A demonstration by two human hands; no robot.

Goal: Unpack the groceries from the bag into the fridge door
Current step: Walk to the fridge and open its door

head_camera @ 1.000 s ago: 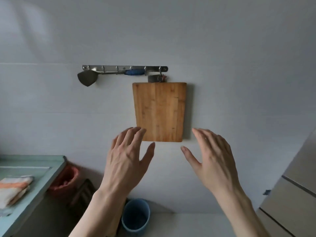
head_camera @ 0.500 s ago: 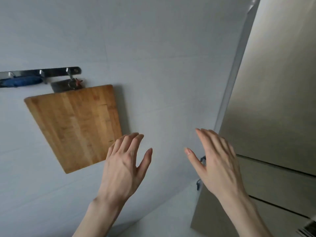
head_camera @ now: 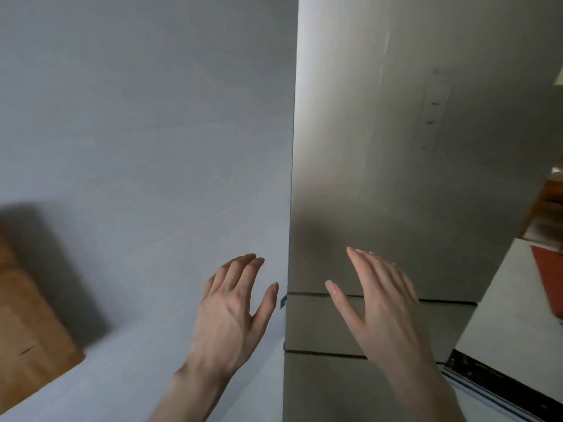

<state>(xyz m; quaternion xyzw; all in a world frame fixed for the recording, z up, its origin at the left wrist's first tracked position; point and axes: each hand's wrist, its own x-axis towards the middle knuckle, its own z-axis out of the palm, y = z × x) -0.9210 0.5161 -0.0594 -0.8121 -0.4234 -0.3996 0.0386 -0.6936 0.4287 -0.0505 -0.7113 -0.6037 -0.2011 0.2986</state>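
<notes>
A tall silver fridge (head_camera: 396, 147) fills the right half of the view, its doors shut, with seams across the lower part. My left hand (head_camera: 234, 312) is raised in front of the white wall, fingers apart, holding nothing. My right hand (head_camera: 380, 306) hovers in front of the fridge's upper door near the first seam, fingers spread and empty. No grocery bag shows in this view.
A white wall (head_camera: 137, 132) covers the left half. The corner of a wooden cutting board (head_camera: 27, 324) hangs at the lower left. At the right edge a white countertop (head_camera: 505, 306) carries something red (head_camera: 548, 275), with wooden shelving behind.
The view has swung right: the cutting board slid to the left edge and the fridge came to the middle. Both hands stay raised, open and empty.
</notes>
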